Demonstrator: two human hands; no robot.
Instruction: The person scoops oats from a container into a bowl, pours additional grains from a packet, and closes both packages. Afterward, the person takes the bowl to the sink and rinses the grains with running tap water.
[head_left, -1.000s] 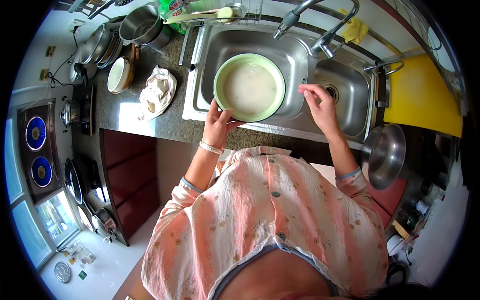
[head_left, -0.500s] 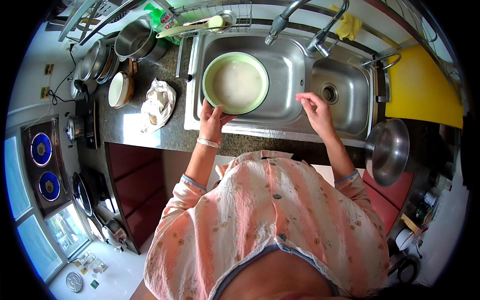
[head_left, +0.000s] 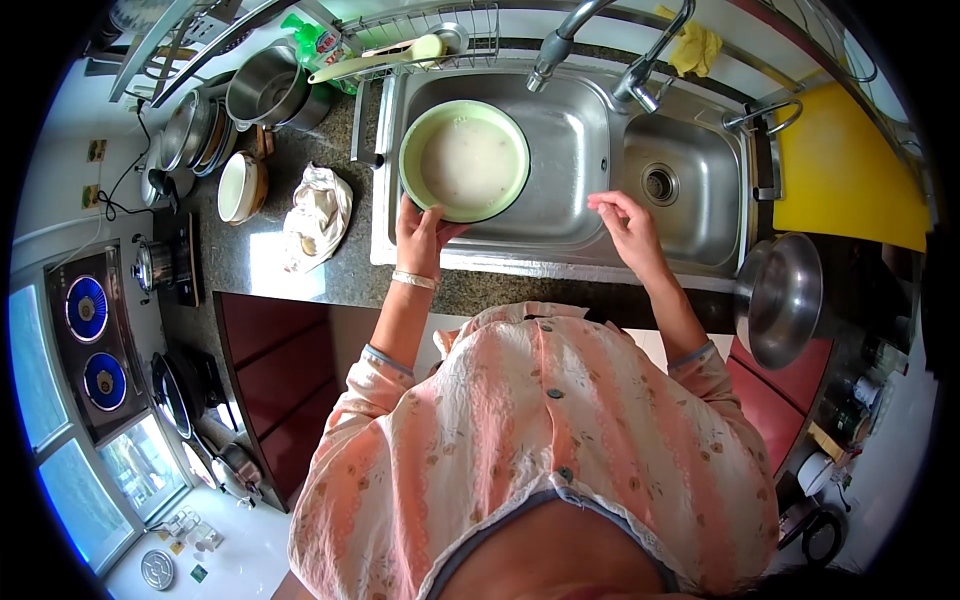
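Observation:
My left hand [head_left: 419,240] grips the near rim of a light green basin [head_left: 408,160], thumb on the edge and fingers underneath. Cloudy whitish liquid [head_left: 468,162] fills part of the basin; what lies beneath its surface is hidden. The basin is over the left bowl of the steel sink [head_left: 565,140], close to its left side. My right hand [head_left: 630,228] hovers above the sink's front edge near the divider, holding nothing, its fingers loosely extended. Behind the sink stands the faucet [head_left: 549,60], with no water seen running.
A crumpled white cloth [head_left: 317,215], a small white pot [head_left: 240,188] and a large steel pot [head_left: 268,88] sit on the left counter. To the right are a metal pan [head_left: 788,300] and a yellow board [head_left: 845,175]. A wire rack [head_left: 480,35] with a green-handled brush is behind.
The basin and my left hand have shifted slightly left and away from me. My right hand has moved a little left and is slightly nearer to me.

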